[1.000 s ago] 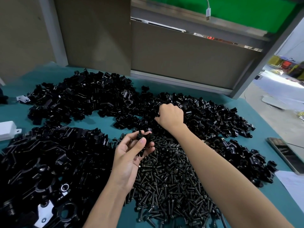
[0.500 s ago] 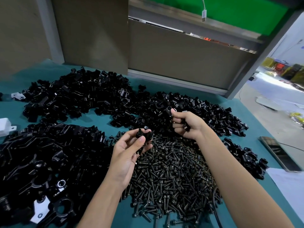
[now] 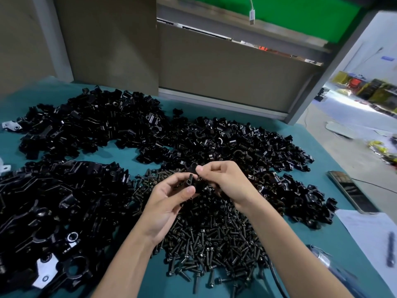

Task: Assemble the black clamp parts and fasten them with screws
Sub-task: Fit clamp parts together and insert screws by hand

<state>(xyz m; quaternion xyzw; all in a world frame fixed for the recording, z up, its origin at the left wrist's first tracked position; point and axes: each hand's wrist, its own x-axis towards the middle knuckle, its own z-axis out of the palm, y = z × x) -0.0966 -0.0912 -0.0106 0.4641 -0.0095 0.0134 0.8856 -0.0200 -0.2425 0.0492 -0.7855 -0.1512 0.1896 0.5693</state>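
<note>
A: Fingers?
B: Left hand: thumb and fingertips curled, pinching a clamp half, slotted end up. Right hand: thumb and index pinch a second half, other fingers curled under.
A: Mated?
B: The halves are touching or very nearly. Can't tell if they're seated; the fingers cover the joint.
A: Where?
B: In the air, mid-table, above the far edge of the screws. Hands meet there, right slightly farther than left. Forearms come in from the near edge, the right one crossing over the screws.
A: Around them?
B: Small clamps heaped just beyond the hands, wrapping round the right of the screws. Second heap far left. Big brackets near left, a few bare-metal pieces among them. All on a teal table.
A: Right side?
B: Phone flat near the right edge, well apart from the hands. Paper nearer than it, pen on the paper.
</note>
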